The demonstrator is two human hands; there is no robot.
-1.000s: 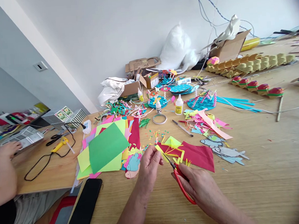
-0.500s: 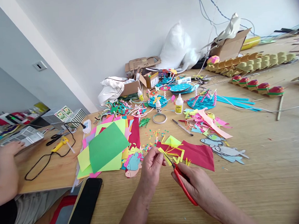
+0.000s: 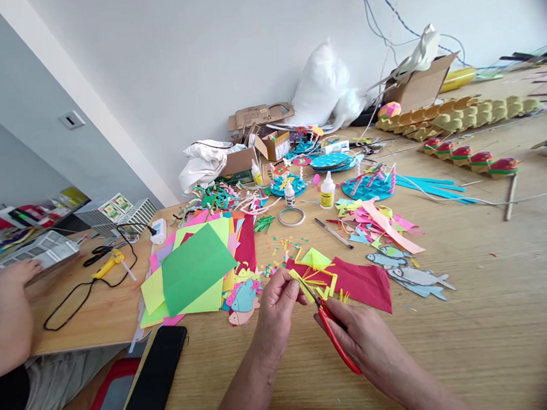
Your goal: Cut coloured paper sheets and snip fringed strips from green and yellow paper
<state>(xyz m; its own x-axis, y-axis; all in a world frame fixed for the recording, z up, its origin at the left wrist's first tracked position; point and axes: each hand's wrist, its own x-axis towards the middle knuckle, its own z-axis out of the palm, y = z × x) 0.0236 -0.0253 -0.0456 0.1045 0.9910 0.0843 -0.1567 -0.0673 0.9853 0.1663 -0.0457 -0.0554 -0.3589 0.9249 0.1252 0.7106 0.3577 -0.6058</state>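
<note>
My left hand (image 3: 280,302) pinches a small yellow paper strip (image 3: 297,279) between thumb and fingers. Around the red handles of a pair of scissors (image 3: 339,345) my right hand (image 3: 357,331) is closed, and the blades point up and left, meeting the strip. Just beyond my hands lies a dark red paper sheet (image 3: 365,285) with thin yellow cut strips (image 3: 331,282) on it. A pale green paper piece (image 3: 314,258) rests there too. Left of my hands are paper fish cutouts (image 3: 243,299); grey-blue paper fish (image 3: 419,277) lie to the right.
A stack of coloured paper (image 3: 197,268) lies left, above a black phone (image 3: 152,382). Beyond are a tape roll (image 3: 291,217), glue bottle (image 3: 327,191), pen (image 3: 334,234) and paper scraps (image 3: 383,221). Egg cartons (image 3: 484,116) stand back right. Another person's arm (image 3: 10,314) is at far left.
My left hand has shifted slightly right and down with the yellow strip, closer to the scissors. The scissor handles have drawn together. Little differs in the last half second.
</note>
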